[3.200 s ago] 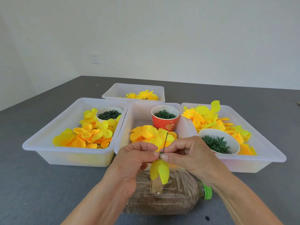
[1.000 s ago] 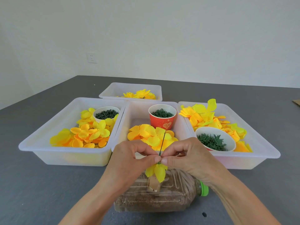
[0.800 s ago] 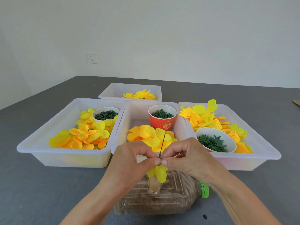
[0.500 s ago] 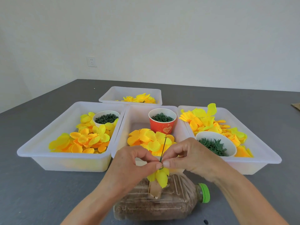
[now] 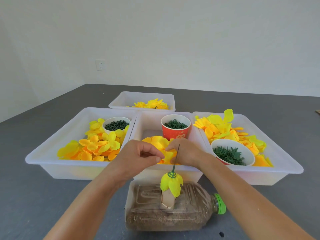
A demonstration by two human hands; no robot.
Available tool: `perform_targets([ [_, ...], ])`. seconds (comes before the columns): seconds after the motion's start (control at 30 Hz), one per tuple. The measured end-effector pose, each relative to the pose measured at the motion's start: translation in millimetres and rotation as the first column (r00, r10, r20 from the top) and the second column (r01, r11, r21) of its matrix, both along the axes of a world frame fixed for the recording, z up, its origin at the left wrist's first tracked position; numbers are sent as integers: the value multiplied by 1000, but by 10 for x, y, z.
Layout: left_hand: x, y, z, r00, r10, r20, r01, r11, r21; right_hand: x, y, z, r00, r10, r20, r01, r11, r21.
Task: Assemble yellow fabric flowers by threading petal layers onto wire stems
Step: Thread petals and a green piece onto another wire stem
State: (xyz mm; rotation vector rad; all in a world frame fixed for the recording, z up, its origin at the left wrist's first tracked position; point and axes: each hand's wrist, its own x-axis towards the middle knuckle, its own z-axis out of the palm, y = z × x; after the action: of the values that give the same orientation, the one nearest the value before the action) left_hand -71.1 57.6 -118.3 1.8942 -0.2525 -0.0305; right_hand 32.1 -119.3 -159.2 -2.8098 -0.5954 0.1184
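A wire stem [image 5: 176, 157] is being held upright by nothing but the sand-filled bottle [image 5: 171, 212] lying on the worktop [image 5: 43, 196], with a drooping yellow petal layer [image 5: 171, 184] and a green ring [image 5: 171, 174] already threaded on it. The right hand [image 5: 186, 153] is being reached into the middle tray [image 5: 138, 129], its grip hidden among the loose petals [image 5: 156, 142], so what is being held cannot be told. The left hand [image 5: 138, 157] is being kept just beside the stem, thumb and finger narrowed on nothing visible. The unsupported stem is likely being risked: a brushing wrist could tip it, or two stuck layers could be lifted together.
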Motion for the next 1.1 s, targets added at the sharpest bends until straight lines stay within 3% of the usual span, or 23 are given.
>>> perform_targets([
  [0.23,172,-112,-100,999,48,-10,-48,998,28,20,-6,-34,999,-21,48,18,998,56],
  [0.4,247,-102,-159,992,127,2,-127,991,48,41,6,-29,994,25,106,-25,1000,-9],
  [0.57,261,-97,-176,991,132,17,-132,989,58,23,-15,-3,978,-128,164,77,956,282],
  [0.67,274,-97,-177,990,139,9,-139,990,32,17,-48,85,948,-299,104,194,808,557],
  [0.7,281,-95,-177,989,146,-4,-146,989,7,11,-61,131,946,-324,25,223,703,675],
  [0.77,302,-100,-171,985,172,-27,-174,983,-59,-9,-94,220,934,-277,-224,324,401,857],
  [0.8,314,-107,-165,981,192,-30,-194,977,-86,-20,-121,253,915,-225,-335,388,261,884],
  [0.83,330,-121,-151,977,213,-30,-215,971,-109,-33,-153,286,899,-178,-400,430,184,884],
  [0.97,397,-190,-59,964,263,-43,-266,951,-156,-97,-249,361,893,-22,-450,446,184,876],
  [1.1,466,-290,6,957,268,-111,-282,948,-145,-149,-286,366,887,3,-461,450,217,866],
])
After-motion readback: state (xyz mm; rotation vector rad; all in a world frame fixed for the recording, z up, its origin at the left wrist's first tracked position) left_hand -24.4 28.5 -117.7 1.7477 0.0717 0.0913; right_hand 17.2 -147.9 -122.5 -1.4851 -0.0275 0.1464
